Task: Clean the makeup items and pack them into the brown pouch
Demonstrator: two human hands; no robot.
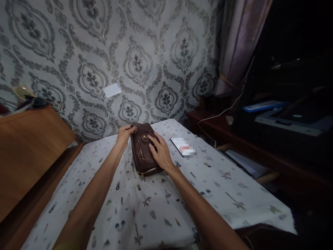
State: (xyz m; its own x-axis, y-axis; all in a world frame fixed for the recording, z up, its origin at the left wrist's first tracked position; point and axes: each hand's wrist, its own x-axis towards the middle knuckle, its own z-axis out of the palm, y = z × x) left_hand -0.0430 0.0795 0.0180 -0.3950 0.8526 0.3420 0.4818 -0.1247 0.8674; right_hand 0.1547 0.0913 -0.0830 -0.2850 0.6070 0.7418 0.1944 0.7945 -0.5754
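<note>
A dark brown bag (144, 149) with gold zips and a small clasp lies on the white patterned cloth (153, 205). At its upper left corner, my left hand (125, 134) is closed, fingertips pinching the bag's edge. Across the right side of the bag rests my right hand (160, 151), its fingers spread, with fingertips near the clasp. To the right of the bag lies a phone (183, 147) with a lit, partly blurred screen.
A wooden panel (33, 139) stands at the left. Grey patterned wallpaper is behind, with a white card (112, 90). At the right are a dark red shelf (247, 152), a white cable (226, 110) and a pinkish curtain (238, 45).
</note>
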